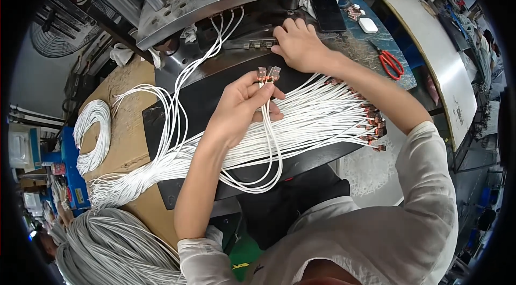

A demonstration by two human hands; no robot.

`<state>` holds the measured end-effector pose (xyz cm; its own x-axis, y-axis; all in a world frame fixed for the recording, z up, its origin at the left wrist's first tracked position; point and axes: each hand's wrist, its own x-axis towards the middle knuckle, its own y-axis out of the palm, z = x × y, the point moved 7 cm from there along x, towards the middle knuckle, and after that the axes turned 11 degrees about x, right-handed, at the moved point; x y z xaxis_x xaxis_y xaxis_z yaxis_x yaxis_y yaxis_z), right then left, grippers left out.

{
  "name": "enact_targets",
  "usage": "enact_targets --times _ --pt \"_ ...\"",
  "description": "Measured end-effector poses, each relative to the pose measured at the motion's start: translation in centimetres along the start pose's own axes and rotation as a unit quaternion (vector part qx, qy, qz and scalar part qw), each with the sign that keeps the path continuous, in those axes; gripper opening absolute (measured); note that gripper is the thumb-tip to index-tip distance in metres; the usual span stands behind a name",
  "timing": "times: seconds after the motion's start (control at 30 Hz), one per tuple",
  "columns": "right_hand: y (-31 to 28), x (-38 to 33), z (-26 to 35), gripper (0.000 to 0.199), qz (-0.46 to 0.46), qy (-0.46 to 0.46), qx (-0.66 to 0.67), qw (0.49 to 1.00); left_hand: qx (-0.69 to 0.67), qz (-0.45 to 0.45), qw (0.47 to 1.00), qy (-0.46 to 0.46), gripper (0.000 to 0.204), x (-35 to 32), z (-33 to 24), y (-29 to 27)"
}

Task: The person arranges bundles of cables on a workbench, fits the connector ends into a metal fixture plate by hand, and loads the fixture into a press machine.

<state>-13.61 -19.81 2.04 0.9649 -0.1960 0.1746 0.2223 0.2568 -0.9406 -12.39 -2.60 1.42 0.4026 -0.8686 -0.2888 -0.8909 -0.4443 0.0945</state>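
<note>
Over the middle of the bench, my left hand (242, 105) is closed round a few white cables, pinching them just below their plugs. The metal USB plugs (262, 73) point upward above the fingertips, with orange-copper parts at their bases. The held cables (278, 158) hang down in a loop. My right hand (301, 47) is at the press bed, fingers curled down and thumb beside a metal fixture (259, 45) with small metal pieces in a row. What lies under those fingers is hidden. Beneath both arms spreads a big bundle of white cables (317, 110), its plug ends (376, 126) at the right.
A steel press plate (226, 0) overhangs the back, with several white cables (215, 43) running up to it. Red-handled cutters (391, 64), a white case (367, 25) and a black phone (327, 8) lie right. Coiled white cables (94, 134) and grey cables (115, 247) are left.
</note>
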Motion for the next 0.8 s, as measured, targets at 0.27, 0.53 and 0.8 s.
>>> enact_targets --times 0.27,0.53,0.8 --pt "-1.5 -2.9 1.1 0.034 0.140 0.082 0.310 0.937 -0.007 -0.051 0.999 0.008 0.020 0.8 0.9 -0.1" --pt "0.0 -3.6 0.1 0.030 0.099 0.127 0.636 0.755 0.054 -0.111 0.992 0.010 0.018 1.7 0.5 0.3" --pt "-0.8 -4.5 0.6 0.030 0.095 0.156 0.615 0.767 0.047 -0.096 0.994 0.015 0.019 1.5 0.3 0.2"
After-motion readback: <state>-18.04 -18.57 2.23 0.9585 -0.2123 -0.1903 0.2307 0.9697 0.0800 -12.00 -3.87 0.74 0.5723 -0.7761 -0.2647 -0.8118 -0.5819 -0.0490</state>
